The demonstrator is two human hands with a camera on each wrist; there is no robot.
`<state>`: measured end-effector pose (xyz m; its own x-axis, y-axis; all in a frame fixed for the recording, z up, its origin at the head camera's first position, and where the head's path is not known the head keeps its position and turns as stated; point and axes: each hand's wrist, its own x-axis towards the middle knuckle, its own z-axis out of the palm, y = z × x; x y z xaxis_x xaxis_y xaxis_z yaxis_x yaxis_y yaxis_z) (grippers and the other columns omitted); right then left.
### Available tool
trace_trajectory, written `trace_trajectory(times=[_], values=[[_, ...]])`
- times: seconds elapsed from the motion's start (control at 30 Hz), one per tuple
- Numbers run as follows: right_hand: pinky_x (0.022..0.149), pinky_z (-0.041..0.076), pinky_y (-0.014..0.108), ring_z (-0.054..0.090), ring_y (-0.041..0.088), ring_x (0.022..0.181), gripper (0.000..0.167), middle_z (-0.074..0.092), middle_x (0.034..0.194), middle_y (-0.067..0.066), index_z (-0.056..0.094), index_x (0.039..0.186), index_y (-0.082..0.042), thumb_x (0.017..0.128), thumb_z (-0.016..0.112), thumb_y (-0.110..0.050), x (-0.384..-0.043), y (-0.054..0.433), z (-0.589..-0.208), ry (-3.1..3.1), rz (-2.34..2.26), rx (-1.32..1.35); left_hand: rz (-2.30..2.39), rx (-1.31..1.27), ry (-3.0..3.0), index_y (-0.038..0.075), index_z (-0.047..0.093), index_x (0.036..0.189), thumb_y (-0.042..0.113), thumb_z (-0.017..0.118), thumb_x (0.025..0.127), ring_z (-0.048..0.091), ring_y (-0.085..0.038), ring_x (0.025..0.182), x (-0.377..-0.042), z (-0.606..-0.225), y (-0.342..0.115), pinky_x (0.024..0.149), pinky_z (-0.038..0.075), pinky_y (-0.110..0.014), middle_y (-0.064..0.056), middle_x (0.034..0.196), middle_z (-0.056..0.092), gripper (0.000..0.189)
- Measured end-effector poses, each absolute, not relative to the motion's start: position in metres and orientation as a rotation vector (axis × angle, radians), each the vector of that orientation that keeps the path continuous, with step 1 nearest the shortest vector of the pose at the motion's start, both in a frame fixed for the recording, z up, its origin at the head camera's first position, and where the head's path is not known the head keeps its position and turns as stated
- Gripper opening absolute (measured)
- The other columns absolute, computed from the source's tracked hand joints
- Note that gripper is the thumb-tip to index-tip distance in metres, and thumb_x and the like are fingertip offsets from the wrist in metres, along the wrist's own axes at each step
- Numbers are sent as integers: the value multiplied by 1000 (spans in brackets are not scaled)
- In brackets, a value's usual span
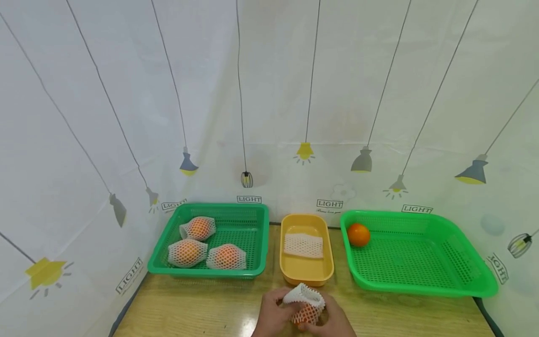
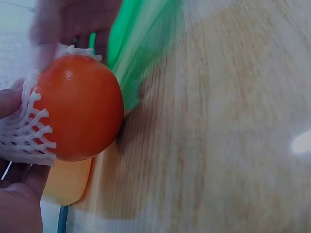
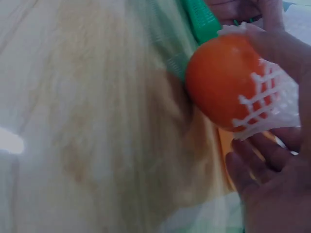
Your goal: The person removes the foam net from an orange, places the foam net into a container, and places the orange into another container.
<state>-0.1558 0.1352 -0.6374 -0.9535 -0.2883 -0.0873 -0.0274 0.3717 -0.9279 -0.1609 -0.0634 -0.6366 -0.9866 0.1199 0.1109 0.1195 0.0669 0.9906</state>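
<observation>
an orange round fruit is sitting partway inside a white foam net, just off the near edge of the yellow tray. the left hand and right hand are both gripping it through the net, so the sleeving step seems to be underway; the next move is probably calling for easing the net over the bare end. spare netting is lying in the tray; three netted fruits are resting toward the left and near edges of the dark green basket, and one bare fruit is resting by the left edge of the light green basket.

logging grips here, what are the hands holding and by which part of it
The left hand and right hand hold an orange fruit by the part in its white foam net.
</observation>
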Motion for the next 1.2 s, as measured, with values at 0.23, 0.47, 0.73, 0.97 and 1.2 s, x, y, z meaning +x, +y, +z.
trace_trajectory(times=[0.23, 0.47, 0.73, 0.97, 1.2], values=[[97, 51, 20, 64, 5, 117, 74, 68, 133, -3, 56, 143, -25, 78, 91, -35, -163, 136, -656, 2269, -1647, -417, 2135, 143, 2239, 19, 82, 101, 29, 87, 82, 71, -9, 93, -159, -637, -65, 82, 56, -24, 2, 101, 79, 22], [86, 53, 24, 65, 16, 113, 83, 68, 129, 5, 55, 142, -12, 75, 92, -42, -154, 131, -649, 2346, -1585, -221, 2156, 170, 2194, 16, 80, 103, 27, 86, 84, 71, -11, 95, -159, -640, -65, 83, 56, -25, -2, 104, 79, 23], [87, 55, 30, 66, 20, 111, 84, 69, 128, 11, 55, 143, -8, 74, 93, -38, -148, 123, -645, 2304, -1691, -81, 2157, 166, 2129, 14, 78, 113, 27, 82, 89, 70, -10, 97, -160, -642, -66, 83, 56, -24, -4, 111, 77, 28], [101, 51, 50, 63, 26, 122, 96, 67, 134, 9, 52, 147, -10, 69, 95, -43, -145, 119, -649, 2376, -1629, -35, 2129, 109, 2130, 3, 73, 116, 30, 76, 94, 71, -10, 95, -162, -634, -71, 79, 57, -23, -11, 109, 76, 35], [98, 53, 32, 60, 34, 130, 94, 59, 144, 17, 50, 146, -6, 69, 96, -33, -147, 123, -656, 2361, -1709, -133, 2093, 52, 2222, -1, 68, 125, 29, 70, 98, 69, -16, 108, -170, -617, -78, 85, 56, -21, -15, 119, 74, 41]])
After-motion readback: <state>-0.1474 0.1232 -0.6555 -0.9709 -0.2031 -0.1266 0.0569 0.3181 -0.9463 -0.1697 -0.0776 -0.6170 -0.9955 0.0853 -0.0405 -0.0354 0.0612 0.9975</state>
